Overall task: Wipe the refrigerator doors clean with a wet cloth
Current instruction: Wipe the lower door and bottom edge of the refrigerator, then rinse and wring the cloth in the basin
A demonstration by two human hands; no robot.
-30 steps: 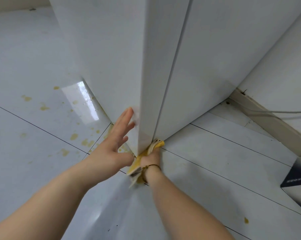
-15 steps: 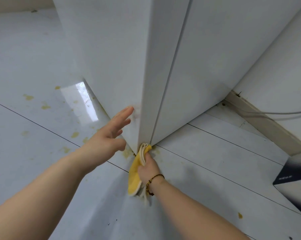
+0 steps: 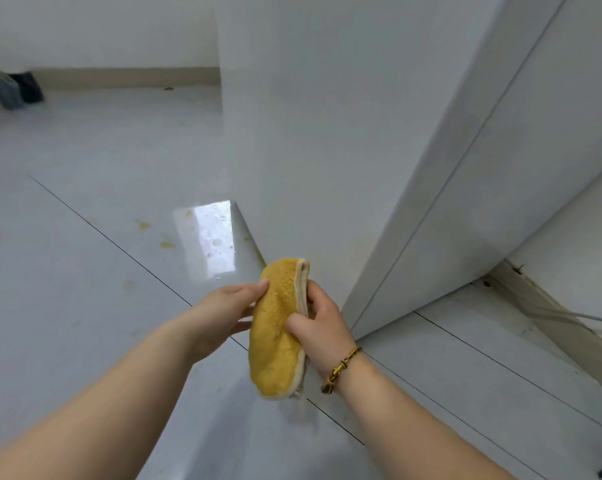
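A folded yellow cloth (image 3: 277,327) with a pale edge hangs in the air in front of the white refrigerator door (image 3: 313,140). My right hand (image 3: 322,322), a braided bracelet on its wrist, grips the cloth's right side with thumb across the front. My left hand (image 3: 228,311) touches the cloth's left edge, fingertips on the top part and other fingers behind it. The door's narrow edge (image 3: 441,174) and the fridge body run up to the right. Neither hand touches the door.
The glossy white tile floor (image 3: 85,271) carries several yellowish spots near a bright reflection (image 3: 209,240). A beige skirting board (image 3: 552,317) and a grey cable (image 3: 569,315) lie at the right wall. A dark object (image 3: 14,88) sits far left by the wall.
My right hand lifted the cloth away from the door's bottom corner. My left hand left the door face and came to the cloth. The view rose and shifted left.
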